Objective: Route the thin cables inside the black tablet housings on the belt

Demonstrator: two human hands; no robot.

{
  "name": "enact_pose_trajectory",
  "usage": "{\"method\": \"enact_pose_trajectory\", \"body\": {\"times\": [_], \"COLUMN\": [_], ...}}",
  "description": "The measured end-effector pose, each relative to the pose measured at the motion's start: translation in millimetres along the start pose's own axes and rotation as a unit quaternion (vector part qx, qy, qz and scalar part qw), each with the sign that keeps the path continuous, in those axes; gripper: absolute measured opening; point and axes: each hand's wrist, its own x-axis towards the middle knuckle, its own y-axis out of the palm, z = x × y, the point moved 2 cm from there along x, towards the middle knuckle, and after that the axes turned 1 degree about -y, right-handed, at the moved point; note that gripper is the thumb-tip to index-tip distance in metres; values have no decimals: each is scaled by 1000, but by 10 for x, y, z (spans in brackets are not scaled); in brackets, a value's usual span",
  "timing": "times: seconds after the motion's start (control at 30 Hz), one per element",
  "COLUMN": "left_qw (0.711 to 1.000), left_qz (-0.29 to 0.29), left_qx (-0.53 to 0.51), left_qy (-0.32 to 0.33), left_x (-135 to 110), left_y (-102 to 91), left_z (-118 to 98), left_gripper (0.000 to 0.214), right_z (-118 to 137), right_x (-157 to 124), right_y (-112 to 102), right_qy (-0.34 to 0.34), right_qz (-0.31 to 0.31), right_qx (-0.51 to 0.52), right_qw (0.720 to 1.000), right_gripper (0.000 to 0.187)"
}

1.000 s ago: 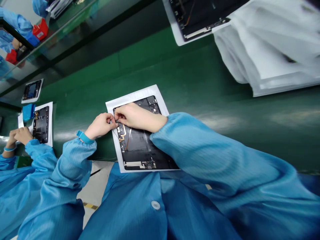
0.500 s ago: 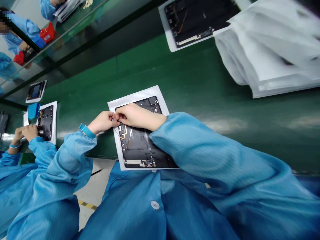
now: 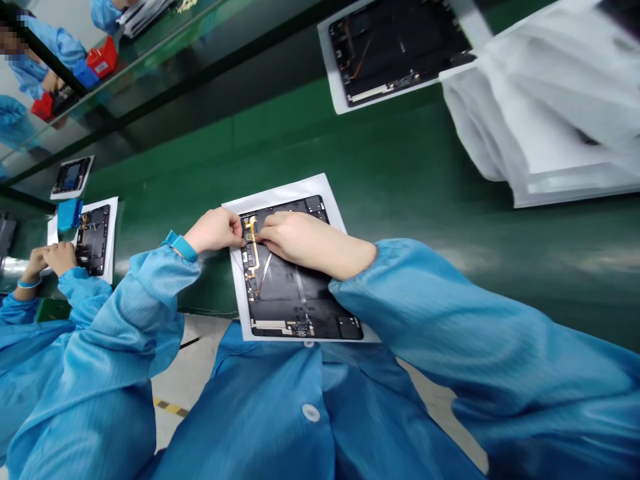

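An opened tablet [image 3: 310, 287] lies on a white foam sheet [image 3: 237, 293] in front of me, its black inside facing up. An orange flex cable [image 3: 257, 257] runs along its left side. My left hand [image 3: 219, 230] is closed at the tablet's upper left edge, thumb and fingers pinched together. Over the upper part of the tablet, my right hand [image 3: 295, 237] is closed too, with its fingertips beside the upper end of the flex cable. Whatever either pinch holds is too small or hidden to make out.
Another opened tablet [image 3: 400, 50] on a white sheet lies at the far side. White foam sleeves [image 3: 550, 127] are heaped at the right. On the left, a co-worker's hands [image 3: 55, 259] are by another tablet [image 3: 94, 237], near a blue block [image 3: 69, 215]. A glass-edged shelf [image 3: 150, 73] runs behind the green bench.
My right hand has moved right, away from my left hand, uncovering the upper part of the orange flex cable. My left hand has shifted slightly up along the tablet's edge.
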Motion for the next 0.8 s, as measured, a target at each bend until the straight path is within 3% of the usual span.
{"method": "enact_pose_trajectory", "body": {"times": [0.13, 0.27, 0.8], "left_qw": [994, 985, 978], "left_qz": [-9, 5, 4], "left_qx": [58, 74, 11], "left_qy": [98, 158, 207], "left_x": [28, 48, 93], "left_y": [-19, -10, 101], "left_z": [-76, -66, -89], "left_gripper": [1, 8, 8], "right_z": [47, 106, 45], "right_x": [-42, -76, -151], "right_y": [-53, -149, -106], "right_qy": [3, 12, 21], "right_qz": [22, 33, 11], "right_qx": [-69, -90, -111], "right_qw": [997, 995, 994], "right_gripper": [31, 28, 23]}}
